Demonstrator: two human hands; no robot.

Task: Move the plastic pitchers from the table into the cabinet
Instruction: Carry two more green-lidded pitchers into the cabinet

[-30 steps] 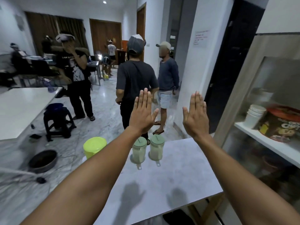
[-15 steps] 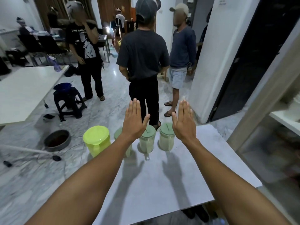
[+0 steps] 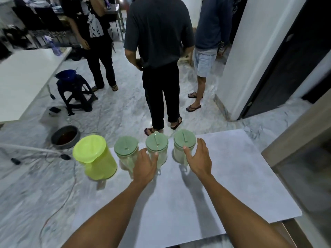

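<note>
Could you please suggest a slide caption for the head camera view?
Both open hands, left hand and right hand, reach toward pale green lidded plastic pitchers on the grey table.

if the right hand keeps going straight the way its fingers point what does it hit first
Most likely the rightmost pale green pitcher. The right hand is open, its fingers already at the pitcher's side, thumb near the lid edge. Whether it already touches is unclear from this single view.

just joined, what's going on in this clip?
A person is reaching both hands toward a row of four plastic pitchers at the table's far edge. The left hand is at the middle pale green pitcher, the right hand at the rightmost one. Neither is lifted yet; all four are on the table.
</note>
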